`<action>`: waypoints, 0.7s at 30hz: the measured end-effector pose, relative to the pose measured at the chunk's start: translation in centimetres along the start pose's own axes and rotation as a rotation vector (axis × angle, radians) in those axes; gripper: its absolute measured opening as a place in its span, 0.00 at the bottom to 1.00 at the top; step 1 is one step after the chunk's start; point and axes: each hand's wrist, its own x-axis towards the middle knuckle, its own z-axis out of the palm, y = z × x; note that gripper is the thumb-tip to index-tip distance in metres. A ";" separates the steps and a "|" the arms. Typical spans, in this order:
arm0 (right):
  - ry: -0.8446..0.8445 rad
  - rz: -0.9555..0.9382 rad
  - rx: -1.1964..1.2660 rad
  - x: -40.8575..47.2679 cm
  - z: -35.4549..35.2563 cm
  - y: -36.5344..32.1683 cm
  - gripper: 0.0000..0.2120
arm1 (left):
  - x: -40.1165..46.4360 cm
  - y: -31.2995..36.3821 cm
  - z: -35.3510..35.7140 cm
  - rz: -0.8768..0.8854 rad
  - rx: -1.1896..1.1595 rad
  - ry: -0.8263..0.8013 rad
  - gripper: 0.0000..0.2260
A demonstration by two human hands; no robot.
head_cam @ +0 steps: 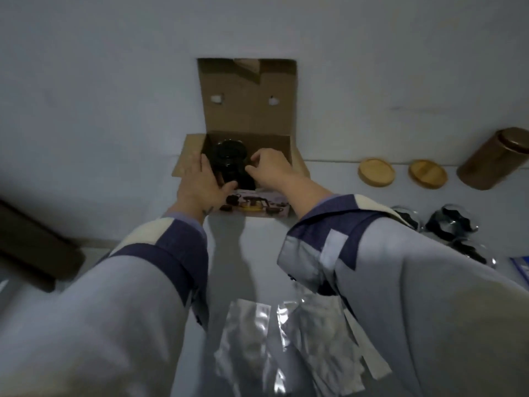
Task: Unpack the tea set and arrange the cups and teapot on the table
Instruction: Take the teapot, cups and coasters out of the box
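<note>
An open cardboard box stands at the back of the white table, its lid leaning against the wall. Inside sits a dark glass teapot, seen from above. My left hand grips the teapot's left side, thumb against its near wall. My right hand pinches it on the right side with curled fingers. Several glass cups with dark wrapping stand on the table to the right, partly hidden by my right sleeve.
Two round wooden lids and a brown cylindrical canister lie along the wall at right. Crumpled clear plastic bags lie on the table near me. A dark wooden object sits at left. A blue item is at the right edge.
</note>
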 end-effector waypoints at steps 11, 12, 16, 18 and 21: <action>-0.201 0.264 -0.140 3.5 3.2 -2.7 0.13 | 0.9 -0.5 0.9 0.021 -0.037 -0.051 0.46; -0.179 0.278 -0.131 3.4 3.3 -2.6 0.11 | 0.9 -0.4 1.0 0.018 -0.040 -0.056 0.46; -0.077 0.289 -0.084 2.6 2.4 -2.0 0.10 | 0.7 -0.2 1.0 -0.005 -0.049 -0.053 0.46; -0.039 0.261 -0.050 2.0 1.0 -2.0 0.10 | 0.6 0.0 0.9 -0.016 -0.049 -0.037 0.46; 0.000 0.208 -0.048 0.7 -2.0 -2.2 0.11 | 0.4 0.4 0.7 -0.038 -0.066 -0.034 0.45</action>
